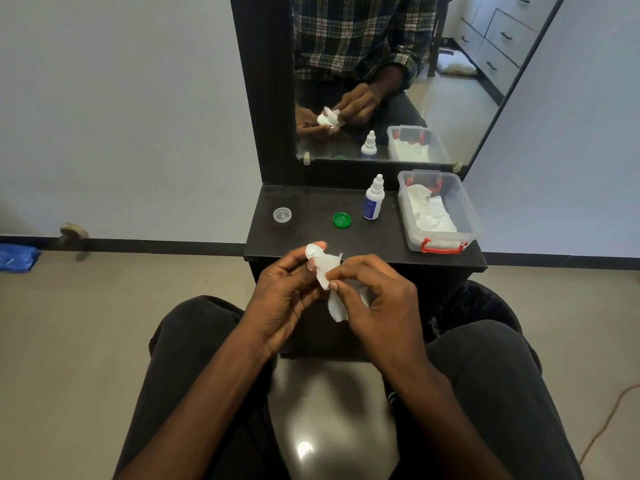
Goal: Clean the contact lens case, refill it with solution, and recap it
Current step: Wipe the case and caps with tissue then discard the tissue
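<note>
Pinching a crumpled white tissue point(327, 268) between them, both hands are raised in front of the near edge of the black dressing-table shelf point(311, 233). The left hand point(287, 289) has its fingers curled, the forefinger tip reaching over the top of the tissue; the right hand point(377, 296) nips the lower part between thumb and fingertips, a loose tail of tissue hanging below. Whether the lens case itself sits inside the tissue cannot be told from here, though the mirror point(381, 81) shows something small and white held in the wad.

On the shelf, a clear cap point(282, 215) lies toward the left end and a green cap point(341, 220) lies near the middle, well apart from each other. Just right of the green cap stands a white solution bottle point(373, 199), upright and capped. Beside it, at the right end, sits a clear plastic box point(460, 199) with red latches, holding white tissues.
</note>
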